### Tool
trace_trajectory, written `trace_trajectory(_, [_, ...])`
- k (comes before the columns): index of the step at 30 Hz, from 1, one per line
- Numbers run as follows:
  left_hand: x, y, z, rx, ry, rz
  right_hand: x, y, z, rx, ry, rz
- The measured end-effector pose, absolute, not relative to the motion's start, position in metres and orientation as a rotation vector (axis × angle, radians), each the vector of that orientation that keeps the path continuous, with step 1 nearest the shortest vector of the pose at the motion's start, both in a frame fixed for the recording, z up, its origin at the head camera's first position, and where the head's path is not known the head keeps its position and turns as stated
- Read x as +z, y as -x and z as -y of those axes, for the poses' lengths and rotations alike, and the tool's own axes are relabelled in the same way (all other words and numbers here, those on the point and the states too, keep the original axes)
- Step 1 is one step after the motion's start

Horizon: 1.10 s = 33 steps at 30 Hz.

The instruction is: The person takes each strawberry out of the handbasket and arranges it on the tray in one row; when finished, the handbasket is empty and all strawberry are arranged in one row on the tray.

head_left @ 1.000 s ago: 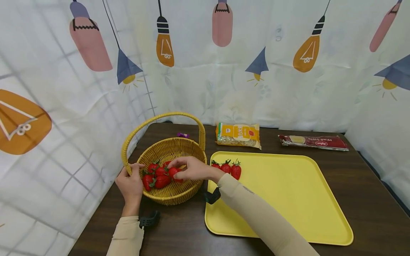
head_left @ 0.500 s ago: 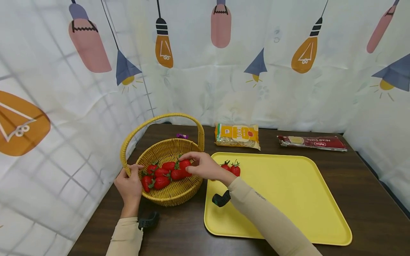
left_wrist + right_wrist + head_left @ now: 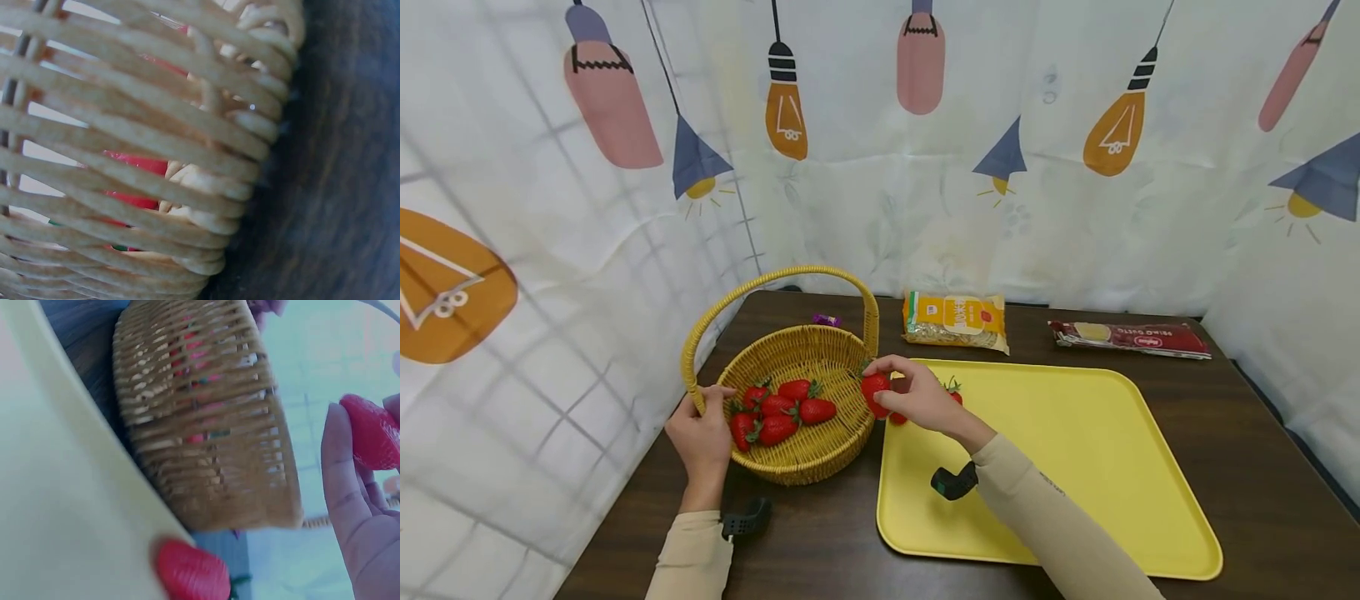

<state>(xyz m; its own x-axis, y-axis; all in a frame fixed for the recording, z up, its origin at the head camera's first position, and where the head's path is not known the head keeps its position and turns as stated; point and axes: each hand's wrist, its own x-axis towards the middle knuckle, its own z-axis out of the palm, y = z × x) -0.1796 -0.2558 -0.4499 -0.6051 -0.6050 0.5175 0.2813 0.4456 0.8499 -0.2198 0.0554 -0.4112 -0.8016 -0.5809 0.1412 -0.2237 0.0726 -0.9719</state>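
My right hand [image 3: 925, 402] pinches a red strawberry [image 3: 875, 390] between thumb and fingertips, above the gap between the wicker basket [image 3: 801, 473] and the yellow tray [image 3: 1045, 475]. The right wrist view shows this held strawberry [image 3: 373, 434] clear of the basket's side. With its fingers at the foot of the handle, my left hand [image 3: 702, 442] grips the basket's left rim. Several strawberries [image 3: 777, 429] lie inside the basket. On the tray, one strawberry [image 3: 194, 572] is near the left edge and another [image 3: 955, 395] is partly hidden by my right hand. Close basket weave [image 3: 125, 131] fills the left wrist view.
The basket's tall arched handle [image 3: 820, 270] rises over it. Behind the tray lie a yellow food packet [image 3: 957, 321] and a dark red packet [image 3: 1131, 337]. A small purple wrapper [image 3: 827, 320] is behind the basket. Patterned curtains [image 3: 850, 208] bound the dark table.
My right hand has lifted a strawberry from the basket and carried it right, over the rim towards the tray. The left hand stays on the rim.
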Motion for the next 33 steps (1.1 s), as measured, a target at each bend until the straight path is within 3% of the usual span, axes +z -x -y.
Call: trace_trajectory(33, [-0.456, 0.181, 0.259, -1.291, -0.281, 1.832, -0.464, 0.218, -0.186, -1.978, 0.309, -2.458])
